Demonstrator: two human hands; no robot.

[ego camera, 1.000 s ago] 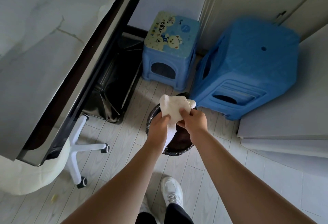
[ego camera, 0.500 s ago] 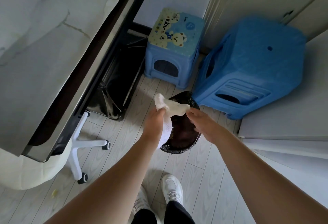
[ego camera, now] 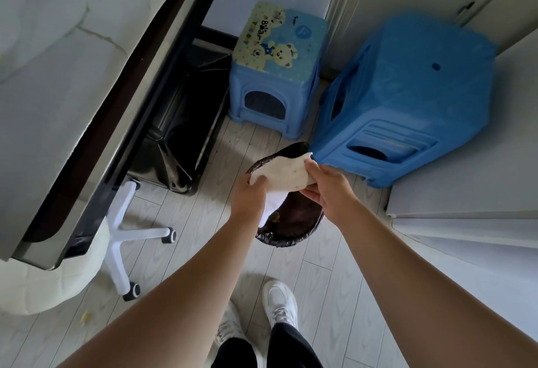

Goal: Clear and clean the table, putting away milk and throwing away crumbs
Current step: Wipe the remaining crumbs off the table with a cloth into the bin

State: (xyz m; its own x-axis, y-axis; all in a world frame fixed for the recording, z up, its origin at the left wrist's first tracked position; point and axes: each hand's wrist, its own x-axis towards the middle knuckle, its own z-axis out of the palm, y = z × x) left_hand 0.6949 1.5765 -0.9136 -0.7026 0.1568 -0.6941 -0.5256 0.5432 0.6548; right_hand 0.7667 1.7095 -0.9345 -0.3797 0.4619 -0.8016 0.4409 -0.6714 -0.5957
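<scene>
I am looking down over both bare arms at a round bin (ego camera: 291, 230) lined with a black bag, standing on the pale plank floor (ego camera: 180, 210). My left hand (ego camera: 250, 197) is pinching the near left edge of a white cloth (ego camera: 283, 174), fingers closed on it. My right hand (ego camera: 327, 185) is gripping the cloth's right edge, thumb on top, and the cloth is stretching flat between the two hands directly above the bin's mouth, with a folded part hanging down below the left hand toward the inside. Small dark specks are showing on the cloth's upper face. Inside the bin I am seeing brownish waste, with something yellowish at its near left.

The marble-patterned table (ego camera: 64, 82) is filling the upper left, its dark edge running diagonally. Under its near corner a cream cushioned chair (ego camera: 40, 289) on a white wheeled base is sitting. Beyond the bin, a small blue stool (ego camera: 276, 62) with a bear picture is standing upright, and just right of it a larger blue stool (ego camera: 413, 99) is standing close beside the bin's far rim. A yellowish crumb (ego camera: 85, 316) is lying on the floor near the chair. My white shoes (ego camera: 279, 303) are showing at the bottom.
</scene>
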